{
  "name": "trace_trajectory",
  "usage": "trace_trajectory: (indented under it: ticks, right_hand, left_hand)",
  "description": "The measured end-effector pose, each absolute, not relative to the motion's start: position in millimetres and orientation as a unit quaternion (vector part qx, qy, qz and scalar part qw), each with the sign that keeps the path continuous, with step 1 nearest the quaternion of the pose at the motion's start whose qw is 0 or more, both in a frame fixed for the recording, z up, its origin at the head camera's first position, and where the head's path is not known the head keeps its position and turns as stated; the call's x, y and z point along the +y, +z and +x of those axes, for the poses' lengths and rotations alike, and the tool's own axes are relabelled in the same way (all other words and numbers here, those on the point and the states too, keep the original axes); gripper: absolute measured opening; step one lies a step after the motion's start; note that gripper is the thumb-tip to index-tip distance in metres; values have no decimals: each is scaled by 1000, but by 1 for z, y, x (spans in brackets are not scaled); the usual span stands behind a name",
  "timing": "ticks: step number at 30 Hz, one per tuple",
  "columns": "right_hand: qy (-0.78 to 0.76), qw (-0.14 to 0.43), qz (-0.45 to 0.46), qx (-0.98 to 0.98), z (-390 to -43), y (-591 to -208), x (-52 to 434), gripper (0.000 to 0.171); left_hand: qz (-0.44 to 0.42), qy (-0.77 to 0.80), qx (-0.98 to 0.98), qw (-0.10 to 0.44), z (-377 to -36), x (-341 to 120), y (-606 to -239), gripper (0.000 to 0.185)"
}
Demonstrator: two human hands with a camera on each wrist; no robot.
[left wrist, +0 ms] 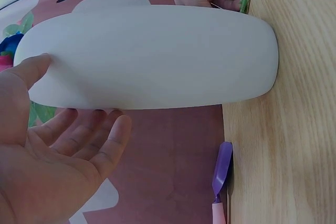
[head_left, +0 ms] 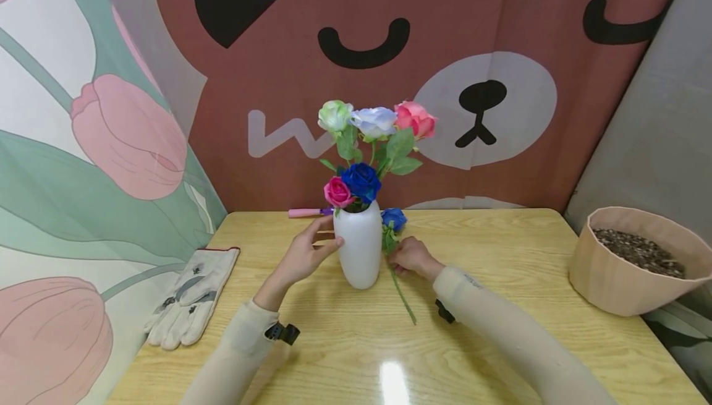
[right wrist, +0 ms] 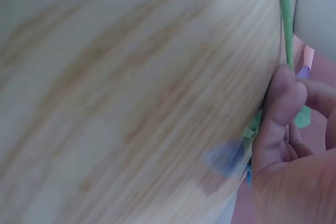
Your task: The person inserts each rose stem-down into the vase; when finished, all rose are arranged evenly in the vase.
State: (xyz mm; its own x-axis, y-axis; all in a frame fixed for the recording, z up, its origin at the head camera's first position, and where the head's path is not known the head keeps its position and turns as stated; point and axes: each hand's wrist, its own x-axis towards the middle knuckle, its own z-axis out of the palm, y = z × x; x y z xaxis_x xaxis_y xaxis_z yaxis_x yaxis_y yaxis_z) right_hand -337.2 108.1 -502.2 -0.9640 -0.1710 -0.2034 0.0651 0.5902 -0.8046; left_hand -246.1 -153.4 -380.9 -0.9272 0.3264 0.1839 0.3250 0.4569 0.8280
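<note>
A white vase (head_left: 358, 250) stands upright on the table, holding several artificial roses: a pale green one (head_left: 335, 115), a pale blue-white one (head_left: 374, 122), a coral pink one (head_left: 415, 119), a dark blue one (head_left: 361, 182) and a magenta one (head_left: 337, 192). My left hand (head_left: 313, 248) loosely holds the vase's left side; in the left wrist view the thumb touches its surface and the fingers (left wrist: 107, 145) lie along its edge. To the right of the vase, my right hand (head_left: 414, 256) pinches the green stem (right wrist: 285, 19) of another blue rose (head_left: 394, 218).
A small trowel with a pink handle (head_left: 305, 213) and purple blade (left wrist: 223, 163) lies behind the vase. White work gloves (head_left: 194, 297) lie at the table's left edge. A peach pot (head_left: 606, 275) of dark soil stands at the right, and a printed curtain (head_left: 267, 83) hangs behind.
</note>
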Motion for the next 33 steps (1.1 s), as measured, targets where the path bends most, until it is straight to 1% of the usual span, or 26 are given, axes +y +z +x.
trace_trajectory:
  ticks: [15, 21, 30, 33]
  right_hand:
    - [-520, 136, -18, 843, -331, -497, 121, 13]
    - [-549, 137, -20, 824, -326, -490, 127, 20]
    - [-596, 91, -16, 798, -322, -470, 134, 32]
    - [-599, 84, -20, 796, -319, -460, 140, 33]
  left_hand:
    - [190, 484, 854, 4, -246, -153, -380, 58]
    - [185, 483, 856, 7, -246, -154, -380, 58]
    - [183, 484, 856, 8, -246, -154, -380, 58]
    - [189, 484, 855, 1, -255, -157, -392, 59]
